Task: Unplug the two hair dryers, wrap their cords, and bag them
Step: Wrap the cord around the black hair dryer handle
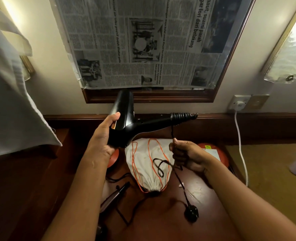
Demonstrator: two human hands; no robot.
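1. Head view: black hair dryer [124, 122] held up over the dark wood table [169, 214], barrel toward the mirror frame [149, 97], handle out to the right with several cord turns already coiled near its end
2. Handling guess: rigid plastic shell, light enough for one hand; smooth, so take it at the body/handle junction. Cord [179, 178] is limp and twisty, will kink unless kept taut
3. Left hand [102, 136] curled round the dryer's rear body, thumb on top
4. Right hand [187, 157] closed in a fist on the cord just below the handle; slack loops beneath, plug [191, 213] dangling just above the table
5. White drawstring bag [149, 164] with orange string lies on the table under the dryer, looks filled
6. White plug [238, 105] sits in the wall socket, right
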